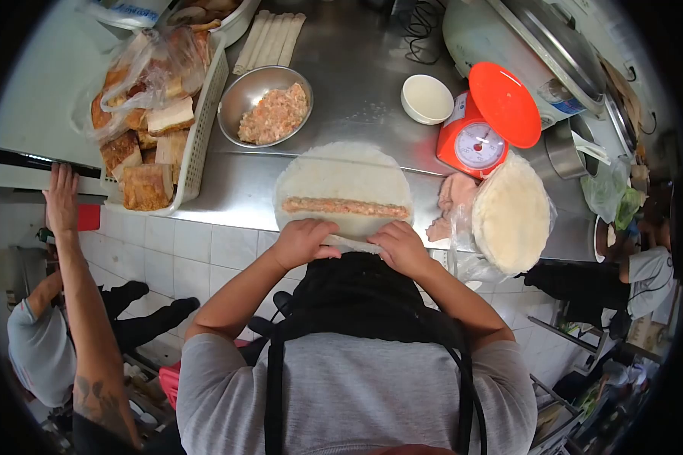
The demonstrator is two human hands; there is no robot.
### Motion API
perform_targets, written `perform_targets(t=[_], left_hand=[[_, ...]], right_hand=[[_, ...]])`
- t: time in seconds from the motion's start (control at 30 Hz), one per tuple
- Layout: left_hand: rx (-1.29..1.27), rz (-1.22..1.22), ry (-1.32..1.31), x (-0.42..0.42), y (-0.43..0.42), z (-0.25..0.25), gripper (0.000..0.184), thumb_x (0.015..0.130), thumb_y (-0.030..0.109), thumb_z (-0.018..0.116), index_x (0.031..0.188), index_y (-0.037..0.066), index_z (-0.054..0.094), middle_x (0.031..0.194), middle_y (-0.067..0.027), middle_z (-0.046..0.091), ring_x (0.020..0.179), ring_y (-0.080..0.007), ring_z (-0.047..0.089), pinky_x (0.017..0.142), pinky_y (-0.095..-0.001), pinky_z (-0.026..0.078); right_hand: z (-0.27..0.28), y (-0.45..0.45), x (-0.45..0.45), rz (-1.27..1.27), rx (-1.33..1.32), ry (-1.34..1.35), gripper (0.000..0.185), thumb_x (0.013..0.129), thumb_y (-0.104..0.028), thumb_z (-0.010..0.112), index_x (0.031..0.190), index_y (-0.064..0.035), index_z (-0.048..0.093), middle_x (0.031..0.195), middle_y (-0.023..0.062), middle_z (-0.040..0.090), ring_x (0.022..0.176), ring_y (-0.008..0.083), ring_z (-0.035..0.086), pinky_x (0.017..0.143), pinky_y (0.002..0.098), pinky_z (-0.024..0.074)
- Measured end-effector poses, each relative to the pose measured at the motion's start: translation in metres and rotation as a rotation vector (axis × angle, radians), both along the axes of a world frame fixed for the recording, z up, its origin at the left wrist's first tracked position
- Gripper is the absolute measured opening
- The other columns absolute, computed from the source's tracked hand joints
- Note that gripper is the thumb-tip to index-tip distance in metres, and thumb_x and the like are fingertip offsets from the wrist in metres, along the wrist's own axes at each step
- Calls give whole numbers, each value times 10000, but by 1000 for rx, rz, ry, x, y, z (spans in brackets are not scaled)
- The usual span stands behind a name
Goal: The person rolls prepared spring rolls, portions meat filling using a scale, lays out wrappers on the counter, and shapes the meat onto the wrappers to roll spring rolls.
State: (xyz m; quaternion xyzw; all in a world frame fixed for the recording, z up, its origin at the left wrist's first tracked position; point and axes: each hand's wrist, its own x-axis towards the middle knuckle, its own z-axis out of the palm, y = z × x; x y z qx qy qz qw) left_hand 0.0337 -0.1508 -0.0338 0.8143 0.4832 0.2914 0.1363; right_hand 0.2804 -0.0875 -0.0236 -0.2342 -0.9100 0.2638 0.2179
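Observation:
A thin round wrapper sheet (pixel 345 171) lies on the steel counter in front of me. Across its nearer half runs a long strip of ground meat filling (pixel 345 208). My left hand (pixel 305 243) pinches the left part of the sheet's near edge, which is lifted a little off the counter. On the right side of the same edge, my right hand (pixel 402 246) grips it with thumb and fingers. Beyond the sheet to the left stands a metal bowl (pixel 228 114) holding ground meat (pixel 275 114). A stack of round wrappers (pixel 511 216) sits at the right.
Several finished rolls (pixel 269 42) lie at the back. A plastic basket (pixel 205 133) of roasted pork pieces (pixel 146 187) stands left. To the right are a red scale (pixel 478 144), a white bowl (pixel 426 99) and a large pot (pixel 470 42). Another person's arm (pixel 83 296) reaches in at left.

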Motion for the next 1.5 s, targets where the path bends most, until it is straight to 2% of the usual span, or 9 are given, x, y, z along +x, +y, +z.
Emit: perform_targets(t=[0.1,0.23,0.33,0.43,0.53,0.97,1.27,1.37,1.5], left_hand=[[60,34,-20,-1,15,11,313,706,339,663,870,86,580,772,-71,604,669,-259,592,593,-344,480],[51,187,0,-9,66,21,243,717,302,652,815,94,573,739,-71,593,660,-262,590,590,-365,477],[-60,163,98,-13,95,7,248,693,278,681,793,83,566,758,-82,601,686,-277,592,586,-370,474],[-95,128,118,-11,102,-6,230,699,272,667,781,90,553,752,-81,600,687,-279,591,581,-376,469],[-123,134,100,-11,102,-7,230,704,276,660,784,91,548,746,-82,596,683,-281,587,586,-375,466],[-130,251,160,-28,112,-8,373,677,430,642,764,86,526,736,-84,589,689,-280,588,585,-389,465],[-242,273,208,-33,126,-7,327,731,389,636,767,84,522,732,-85,592,698,-288,581,587,-399,448],[-429,280,189,-32,134,3,299,742,355,635,788,77,534,760,-95,604,723,-292,589,610,-412,449],[-638,245,305,-27,143,22,337,773,344,599,942,57,548,942,-147,610,908,-306,581,746,-428,456]], right_hand=[[8,11,-4,-146,67,61,269,591,-38,641,852,-99,611,811,61,561,788,258,540,713,374,430],[-1,44,-19,-452,-157,69,203,648,-76,655,843,-83,598,791,72,570,764,270,545,683,363,425],[-8,61,-28,-508,-122,58,179,660,-110,672,822,-82,599,795,62,568,772,253,546,681,351,428],[9,60,-41,-572,342,-69,177,670,-123,676,828,-83,606,810,56,563,809,242,544,712,345,434],[10,38,-56,-270,140,-1,193,671,-139,684,840,-81,613,830,58,557,844,242,536,744,349,433],[9,36,-71,-186,-68,-173,204,661,-144,691,842,-70,631,814,74,556,829,258,535,749,348,437],[-9,28,-88,-175,-62,-75,252,651,-153,702,870,-58,620,852,85,558,853,264,530,771,355,433],[11,31,-96,-164,-107,-166,243,656,-158,699,869,-64,626,857,86,561,850,262,531,773,351,434],[-1,25,-111,-202,-137,-109,239,654,-178,701,857,-72,631,861,89,564,846,263,531,773,347,434]])
